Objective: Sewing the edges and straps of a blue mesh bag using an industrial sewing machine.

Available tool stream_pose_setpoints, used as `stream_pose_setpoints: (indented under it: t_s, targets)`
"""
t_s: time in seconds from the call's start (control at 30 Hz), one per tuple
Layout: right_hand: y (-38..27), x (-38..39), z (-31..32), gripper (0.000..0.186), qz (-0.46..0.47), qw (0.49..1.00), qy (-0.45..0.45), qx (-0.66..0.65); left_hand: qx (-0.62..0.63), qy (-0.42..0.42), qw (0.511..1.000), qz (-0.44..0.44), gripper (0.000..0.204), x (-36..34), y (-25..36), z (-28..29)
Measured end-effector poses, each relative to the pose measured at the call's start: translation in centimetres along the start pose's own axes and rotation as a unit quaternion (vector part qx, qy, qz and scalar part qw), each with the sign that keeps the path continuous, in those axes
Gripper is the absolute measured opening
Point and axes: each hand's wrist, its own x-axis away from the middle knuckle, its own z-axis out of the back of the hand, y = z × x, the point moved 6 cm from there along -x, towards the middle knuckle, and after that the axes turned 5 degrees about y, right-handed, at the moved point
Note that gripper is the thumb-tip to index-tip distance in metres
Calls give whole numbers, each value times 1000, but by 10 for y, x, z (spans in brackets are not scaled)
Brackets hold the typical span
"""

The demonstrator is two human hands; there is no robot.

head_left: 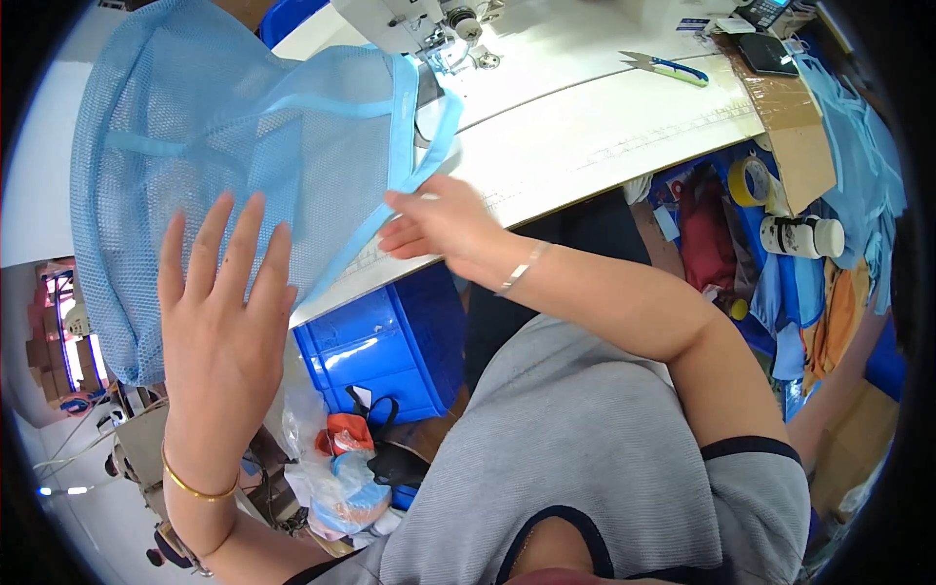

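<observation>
A light-blue mesh fabric piece (341,146) with bright blue binding strips lies over the left of the white sewing table (556,136), reaching the needle area of the sewing machine (429,29). My left hand (224,312) is spread open on or just over the mesh, fingers stretched toward the machine. My right hand (439,224) is at the mesh's right edge, below the machine, its thumb and fingers closed on the bound edge. The tips of its lower fingers are slightly blurred.
Scissors (663,68), a black device (765,54) and cardboard (799,146) are at the right. A tape roll (749,180), white bottle (799,237) and hanging blue fabrics (858,166) sit beside them. A blue bin (361,351) and bagged items (346,497) are below the table.
</observation>
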Motion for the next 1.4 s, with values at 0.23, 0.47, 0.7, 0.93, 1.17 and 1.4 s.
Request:
stream_pose_setpoints:
  t_s: [0.23, 0.47, 0.7, 0.93, 1.17, 1.4]
  targets:
    - [35, -24, -30, 22, 39, 996, -26, 70, 26, 27, 999, -5, 35, -21, -4, -11]
    - [51, 42, 27, 24, 41, 992, -107, 51, -46, 9, 997, -60, 41, -15, -2, -70]
    - [42, 55, 66, 21, 64, 982, -106, 140, -22, -241, 964, -107, 44, 15, 13, -146]
    - [48, 67, 73, 31, 66, 982, -176, 24, 423, 122, 898, 13, 47, -89, 41, -136]
    - [48, 91, 87, 27, -36, 921, -309, 234, 380, 175, 907, 56, 50, -124, 66, -170]
    - [51, 90, 109, 34, -92, 872, -379, 296, 447, 178, 874, 65, 44, -129, 69, -163]
